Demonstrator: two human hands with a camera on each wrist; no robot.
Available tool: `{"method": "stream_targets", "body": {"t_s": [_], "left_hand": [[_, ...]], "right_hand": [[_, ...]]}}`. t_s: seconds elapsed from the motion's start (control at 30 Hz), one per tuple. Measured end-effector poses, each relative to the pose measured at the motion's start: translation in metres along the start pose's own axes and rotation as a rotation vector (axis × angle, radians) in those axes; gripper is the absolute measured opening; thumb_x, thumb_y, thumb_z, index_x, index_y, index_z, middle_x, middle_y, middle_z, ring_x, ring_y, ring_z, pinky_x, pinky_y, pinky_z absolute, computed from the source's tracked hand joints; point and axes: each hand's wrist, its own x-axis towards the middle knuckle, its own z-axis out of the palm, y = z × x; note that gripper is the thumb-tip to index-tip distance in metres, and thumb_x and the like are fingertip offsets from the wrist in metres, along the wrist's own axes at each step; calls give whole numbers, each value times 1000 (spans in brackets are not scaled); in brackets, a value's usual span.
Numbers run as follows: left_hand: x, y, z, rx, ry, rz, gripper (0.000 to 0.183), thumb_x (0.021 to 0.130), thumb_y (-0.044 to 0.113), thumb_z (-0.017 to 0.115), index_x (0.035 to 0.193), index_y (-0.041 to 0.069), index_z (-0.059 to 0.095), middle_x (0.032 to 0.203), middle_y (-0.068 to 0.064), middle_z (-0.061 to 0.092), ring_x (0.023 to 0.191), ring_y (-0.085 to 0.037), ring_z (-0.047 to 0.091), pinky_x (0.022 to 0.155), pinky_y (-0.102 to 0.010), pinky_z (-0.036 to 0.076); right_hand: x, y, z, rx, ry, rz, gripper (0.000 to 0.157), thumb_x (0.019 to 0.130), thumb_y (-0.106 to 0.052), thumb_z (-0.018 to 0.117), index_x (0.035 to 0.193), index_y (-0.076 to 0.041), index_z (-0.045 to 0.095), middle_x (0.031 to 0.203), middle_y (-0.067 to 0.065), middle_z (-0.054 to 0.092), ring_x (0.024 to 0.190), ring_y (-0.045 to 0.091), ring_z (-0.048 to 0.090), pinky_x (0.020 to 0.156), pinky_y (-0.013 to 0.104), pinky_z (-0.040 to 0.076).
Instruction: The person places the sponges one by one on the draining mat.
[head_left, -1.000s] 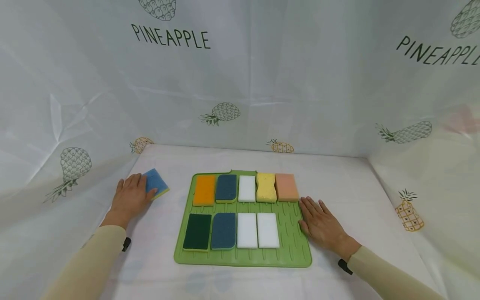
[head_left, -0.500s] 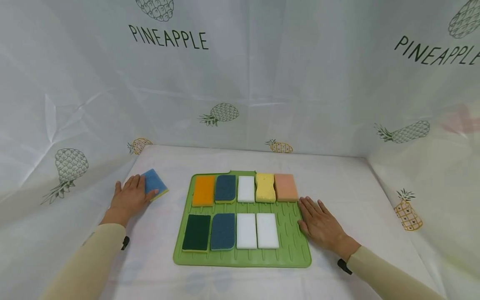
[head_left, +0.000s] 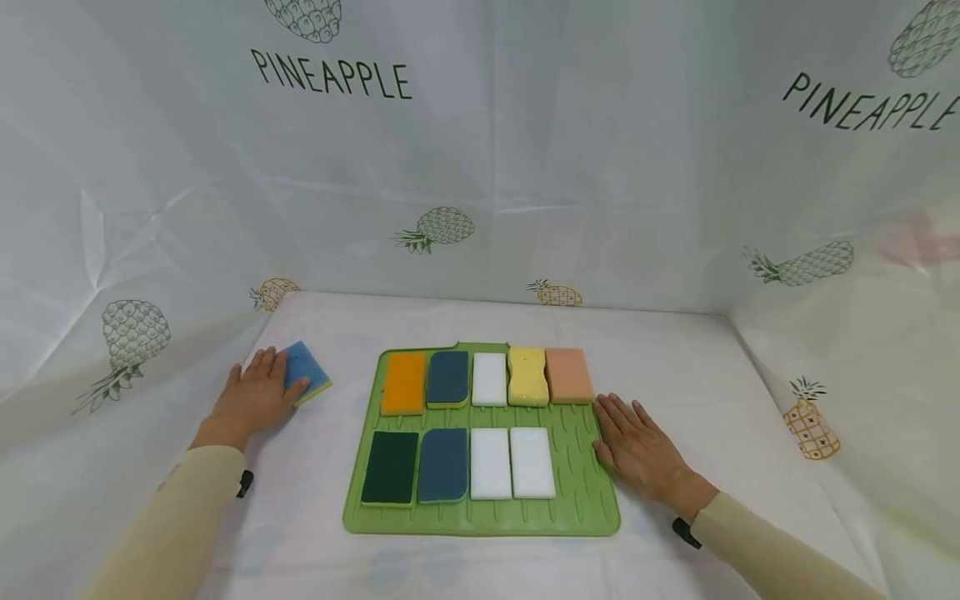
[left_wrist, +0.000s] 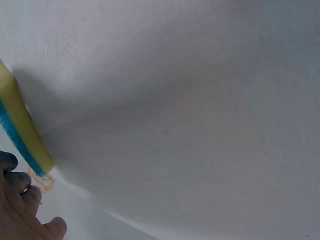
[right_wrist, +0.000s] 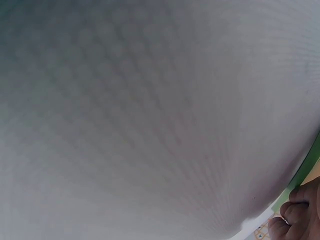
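At the left of the table my left hand (head_left: pixel 255 398) lies palm down, fingers relaxed, beside a sponge (head_left: pixel 303 368) with a blue top and yellow base. The thumb is at the sponge's near edge; whether the hand presses it cannot be told. In the left wrist view the sponge (left_wrist: pixel 24 125) shows its yellow side next to the fingertips (left_wrist: pixel 32 195). My right hand (head_left: pixel 637 450) rests flat with straight fingers at the right edge of a green ridged mat (head_left: pixel 585 500). Its fingertips lie close to a pink sponge (head_left: pixel 569 377).
Two rows of sponges lie on the mat: orange (head_left: pixel 403 383), blue (head_left: pixel 447 377), white (head_left: pixel 490 379) and yellow (head_left: pixel 528 377) at the back, dark green (head_left: pixel 390 468), blue (head_left: pixel 443 465) and two white ones (head_left: pixel 532 462) in front. A pineapple-print sheet (head_left: pixel 600 167) hangs behind.
The whole head view has shifted slightly, so everything sits a little farther left. Both hands and the sponges otherwise keep their places.
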Motion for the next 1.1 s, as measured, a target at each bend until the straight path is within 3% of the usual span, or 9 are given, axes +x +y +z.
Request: {"method": "stream_targets", "body": {"t_s": [0.2, 0.33, 0.57, 0.7, 0.97, 1.1], "left_hand": [[0, -6, -2, -25, -18, -28, 106, 107, 69, 36, 161, -18, 9, 165, -45, 6, 156, -60, 4, 121, -80, 0], [0, -7, -3, -29, 9, -7, 113, 104, 73, 41, 161, -18, 8, 165, -45, 10, 155, -60, 8, 120, -81, 1], [-1, -7, -1, -5, 159, 64, 112, 99, 66, 60, 158, -20, 18, 158, -45, 27, 145, -62, 28, 118, -77, 20], [0, -5, -1, 0, 229, 93, 111, 95, 58, 70, 155, -21, 21, 153, -44, 30, 140, -62, 32, 117, -72, 25], [-4, 1, -1, 29, 210, 65, 134, 78, 64, 85, 154, -22, 16, 151, -47, 30, 138, -63, 31, 115, -75, 24], [-6, 2, 0, 21, 188, 65, 134, 79, 59, 86, 156, -22, 12, 153, -47, 25, 140, -64, 26, 117, -74, 20]], "right_hand": [[0, 1, 0, -4, -3, 5, 68, 111, -38, 48, 161, 6, 36, 169, 22, 35, 158, 40, 32, 129, 60, 26], [0, 2, 0, 7, -3, 9, 68, 111, -38, 48, 161, 6, 35, 169, 22, 36, 158, 40, 32, 129, 60, 25], [0, 1, -1, 18, -1, 11, 68, 111, -38, 48, 161, 7, 36, 168, 22, 36, 158, 41, 32, 129, 60, 25], [0, 1, -1, 15, -3, 11, 68, 111, -38, 49, 161, 7, 36, 168, 23, 36, 157, 41, 33, 129, 60, 25], [0, 2, 0, 21, -7, 14, 69, 111, -39, 49, 161, 7, 35, 168, 23, 36, 158, 41, 32, 129, 60, 25], [1, 2, 1, 13, -2, 11, 69, 110, -39, 49, 161, 7, 36, 168, 23, 36, 157, 41, 33, 129, 60, 25]]}}
